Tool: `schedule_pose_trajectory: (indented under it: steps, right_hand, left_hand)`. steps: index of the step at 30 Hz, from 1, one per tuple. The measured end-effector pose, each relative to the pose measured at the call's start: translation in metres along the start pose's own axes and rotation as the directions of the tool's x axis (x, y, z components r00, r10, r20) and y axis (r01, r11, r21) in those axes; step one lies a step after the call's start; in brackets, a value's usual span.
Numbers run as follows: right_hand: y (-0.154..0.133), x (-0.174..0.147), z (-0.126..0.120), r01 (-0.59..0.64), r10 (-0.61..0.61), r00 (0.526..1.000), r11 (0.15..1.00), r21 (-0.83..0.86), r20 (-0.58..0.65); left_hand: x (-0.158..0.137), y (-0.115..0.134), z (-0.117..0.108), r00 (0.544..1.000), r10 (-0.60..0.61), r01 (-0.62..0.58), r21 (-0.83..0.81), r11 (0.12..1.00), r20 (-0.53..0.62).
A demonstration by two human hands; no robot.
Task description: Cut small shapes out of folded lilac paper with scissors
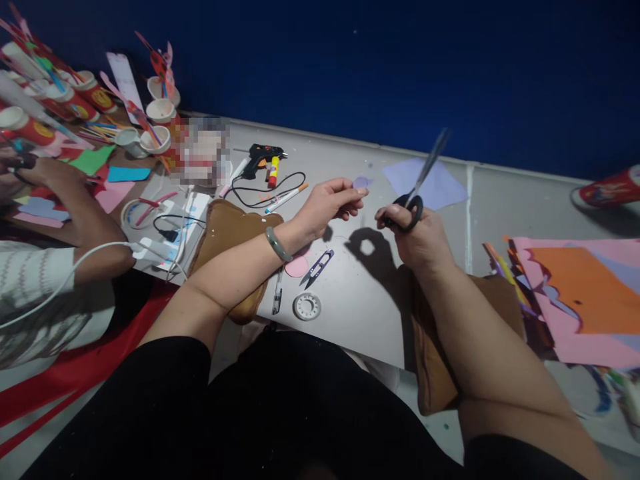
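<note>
The left hand (337, 201) pinches a small purple piece (360, 181) at its fingertips, to the left of and beyond the right hand (421, 241), which grips scissors (424, 175) whose long axis runs forward and rightward, away from that piece.

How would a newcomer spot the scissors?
Find the grey table below the blue wall, then the wearer's right hand above it. That hand grips the scissors: black handles, long blades aimed toward the wall, raised, unlike the purple snips lying flat.
</note>
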State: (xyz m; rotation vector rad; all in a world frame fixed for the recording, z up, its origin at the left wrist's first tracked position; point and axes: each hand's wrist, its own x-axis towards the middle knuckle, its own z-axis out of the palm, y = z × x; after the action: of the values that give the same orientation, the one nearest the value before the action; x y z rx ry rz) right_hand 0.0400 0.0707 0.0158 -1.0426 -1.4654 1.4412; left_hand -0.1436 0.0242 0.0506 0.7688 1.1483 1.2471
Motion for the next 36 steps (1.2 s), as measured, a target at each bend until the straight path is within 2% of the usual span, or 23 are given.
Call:
schedule_pose_trajectory:
  steps: [3,6,11,18,22,26,29,32,36]
  right_hand:
    - [-0.004,0.000,0.001,0.013,-0.011,0.999,0.999,0.044,-0.046]
    - [-0.005,-0.002,0.001,0.045,-0.044,0.998,0.999,0.019,-0.037]
    - [0.002,-0.002,-0.004,0.140,-0.140,0.990,0.989,0.044,-0.009]
    - [0.004,0.002,-0.006,0.117,-0.117,0.993,0.993,-0.015,-0.025]
    - [0.002,0.001,-0.004,0.124,-0.126,0.992,0.988,-0.097,-0.021]
    - [-0.002,-0.003,-0.002,0.128,-0.125,0.992,0.980,-0.153,0.027]
    - [-0.008,-0.008,0.001,0.109,-0.078,0.986,0.971,-0.213,0.148]
    - [-0.014,-0.012,0.003,0.075,0.020,0.957,0.947,-0.312,0.291]
    - [-0.016,-0.014,0.005,0.054,0.113,0.917,0.915,-0.400,0.383]
  left_hand:
    - [-0.002,-0.009,0.001,0.993,-0.019,0.012,0.058,0.998,0.115]
    - [-0.005,-0.014,0.003,0.985,0.008,-0.026,0.100,0.995,0.170]
    - [-0.007,-0.014,0.004,0.977,-0.016,-0.024,0.183,0.983,0.213]
    - [-0.002,-0.013,0.001,0.981,0.057,-0.098,0.223,0.970,0.185]
    - [-0.001,-0.008,-0.001,0.977,0.042,-0.100,0.275,0.956,0.211]
    - [0.001,-0.004,-0.003,0.982,0.095,-0.122,0.166,0.979,0.160]
    - [0.003,-0.003,-0.006,0.990,0.131,-0.131,0.002,0.991,0.057]
    - [0.006,-0.002,-0.008,0.993,0.114,-0.115,-0.113,0.987,-0.014]
    - [0.005,-0.001,-0.009,0.996,0.092,-0.093,-0.162,0.982,-0.012]
